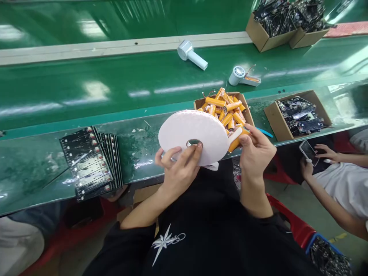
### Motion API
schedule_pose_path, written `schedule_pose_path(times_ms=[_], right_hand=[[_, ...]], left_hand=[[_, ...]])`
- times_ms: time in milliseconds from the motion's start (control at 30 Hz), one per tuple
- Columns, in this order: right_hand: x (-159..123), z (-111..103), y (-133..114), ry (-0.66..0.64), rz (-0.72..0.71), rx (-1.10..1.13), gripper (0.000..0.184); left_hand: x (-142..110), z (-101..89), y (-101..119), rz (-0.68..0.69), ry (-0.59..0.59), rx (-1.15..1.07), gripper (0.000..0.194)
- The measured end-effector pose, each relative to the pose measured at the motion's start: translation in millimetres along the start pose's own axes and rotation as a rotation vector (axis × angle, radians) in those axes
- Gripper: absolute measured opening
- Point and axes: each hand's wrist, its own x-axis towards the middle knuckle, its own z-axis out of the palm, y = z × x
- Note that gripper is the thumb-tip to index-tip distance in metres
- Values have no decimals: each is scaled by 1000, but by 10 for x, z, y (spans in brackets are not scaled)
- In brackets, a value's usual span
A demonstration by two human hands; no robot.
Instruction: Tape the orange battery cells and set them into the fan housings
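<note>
A wide, flat white roll of tape [175, 132] is held up in front of my body. My left hand [179, 170] grips it from below, with fingers at its centre hole. At the roll's right edge a short white strip [235, 136] sticks out, and my right hand [255, 151] pinches its end between thumb and finger. Just behind the roll, a cardboard box [247, 109] is heaped with orange cylindrical batteries [227, 119] with wires; the roll hides part of it.
Stacked black circuit boards [92, 161] lie at the left. Farther back are a pale blue handheld fan body [192, 55] and another opened fan [238, 76]. Boxes of boards stand right [299, 115] and far right [273, 28]. A person's hand [326, 153] is beside a phone [309, 151].
</note>
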Motion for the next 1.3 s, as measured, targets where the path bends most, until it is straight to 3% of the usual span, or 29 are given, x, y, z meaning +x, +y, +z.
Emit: schedule_pose_path(times_ms=[67,167,300,367,433,567,600,667,767,800,867,967,1033,1133,1200,1300], right_hand=[[-123,74,71,-13,62,84,53],[-229,62,101,-155,98,96,67],[-82,-164,55,-445,119,115,67],[-5,-224,48,-509,124,146,66],[-38,-155,73,-421,109,177,69],[-391,260,190,-70,78,249,75],[-456,343,216,-27,81,259,74],[-426,383,241,-61,104,267,70],[90,65,208,-169,50,269,60],[339,-113,187,-124,-27,281,53],[792,-475,149,53,-201,353,37],[1084,-797,143,94,-155,399,53],[1037,-790,188,20,-61,370,69],[898,-588,269,-61,6,328,74],[854,-457,282,-81,6,330,72],[836,-416,217,-75,-32,305,70]], left_hand=[[-3,24,42,0,26,45,76],[-10,50,60,21,28,59,72],[-42,52,-6,11,-8,41,73],[-54,55,-42,12,-22,25,75],[-47,71,-37,0,-20,17,76],[22,118,129,-52,54,21,83],[29,117,185,-56,79,18,86],[-15,77,269,-56,100,5,87],[-271,-80,215,6,-40,-82,76],[-392,-150,127,26,-129,-111,72],[-618,-295,-162,18,-307,-115,69],[-686,-502,-733,-46,-459,-49,79],[-417,-591,-1032,-28,-470,-79,82],[518,-448,-1192,64,-452,-115,55],[1396,-59,-1146,154,-517,-108,49],[2705,794,-1031,71,-526,-19,57]])
